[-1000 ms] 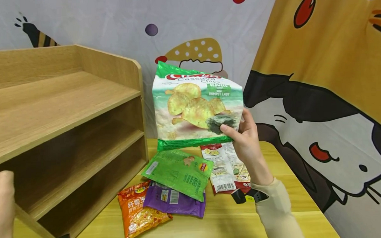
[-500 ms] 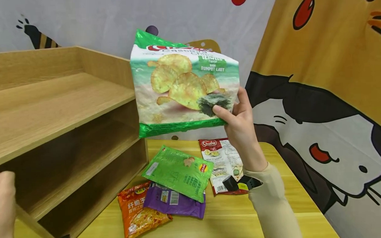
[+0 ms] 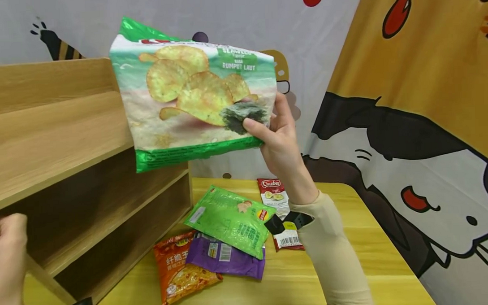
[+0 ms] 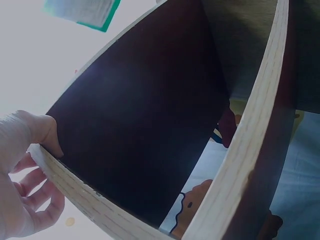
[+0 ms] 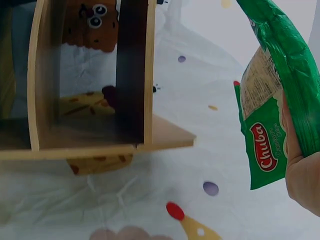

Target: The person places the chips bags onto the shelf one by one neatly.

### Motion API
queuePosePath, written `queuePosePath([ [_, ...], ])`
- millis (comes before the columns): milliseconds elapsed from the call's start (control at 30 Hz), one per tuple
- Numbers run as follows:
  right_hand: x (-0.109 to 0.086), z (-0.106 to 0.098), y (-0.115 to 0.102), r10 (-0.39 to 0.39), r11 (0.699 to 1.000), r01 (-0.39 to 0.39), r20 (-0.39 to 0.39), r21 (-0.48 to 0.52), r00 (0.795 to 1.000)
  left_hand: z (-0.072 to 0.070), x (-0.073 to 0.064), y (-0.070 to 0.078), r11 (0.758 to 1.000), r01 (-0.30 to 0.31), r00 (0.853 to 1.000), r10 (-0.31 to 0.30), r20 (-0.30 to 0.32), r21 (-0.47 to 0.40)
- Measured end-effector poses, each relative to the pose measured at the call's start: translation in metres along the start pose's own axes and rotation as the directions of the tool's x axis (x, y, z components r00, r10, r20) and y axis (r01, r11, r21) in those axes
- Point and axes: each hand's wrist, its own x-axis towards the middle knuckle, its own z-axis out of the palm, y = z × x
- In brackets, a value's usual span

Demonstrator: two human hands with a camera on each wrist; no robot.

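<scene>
My right hand (image 3: pixel 282 151) holds a green and white bag of cassava chips (image 3: pixel 185 96) by its lower right part, thumb on the front. The bag hangs in the air before the right side of a wooden shelf (image 3: pixel 57 125), slightly tilted. In the right wrist view, the bag's back (image 5: pixel 265 145) shows beside my hand (image 5: pixel 306 182), whose fingers are partly hidden. At the left edge of the head view, my left hand (image 3: pixel 7 264) is on the shelf's side. The left wrist view shows that hand (image 4: pixel 30 175) gripping the wooden board's edge (image 4: pixel 85 195), thumb inside, fingers outside.
On the yellow wooden table (image 3: pixel 352 252) lie an orange snack bag (image 3: pixel 181 271), a purple one (image 3: pixel 227 261) and a green one (image 3: pixel 230 220), overlapping. A red and white Chuba bag (image 3: pixel 274 194) lies behind my right sleeve. A printed cloth (image 3: pixel 239 18) hangs behind.
My right hand has lifted the chips bag and moved it left, from above the table to in front of the shelf's right end. My left hand has stayed on the shelf.
</scene>
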Motion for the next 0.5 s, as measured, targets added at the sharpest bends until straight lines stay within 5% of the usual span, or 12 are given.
queuePosePath([
  [100,0.007,0.010,0.003,0.019,0.999,-0.020,0.028,0.037,0.999,0.000,-0.001,0.003,0.999,-0.035,0.999,0.035,-0.014,-0.015],
  [500,0.031,0.052,0.027,0.154,0.978,-0.167,0.103,0.126,0.983,-0.001,-0.004,0.010,1.000,-0.016,0.999,0.016,-0.029,-0.005],
])
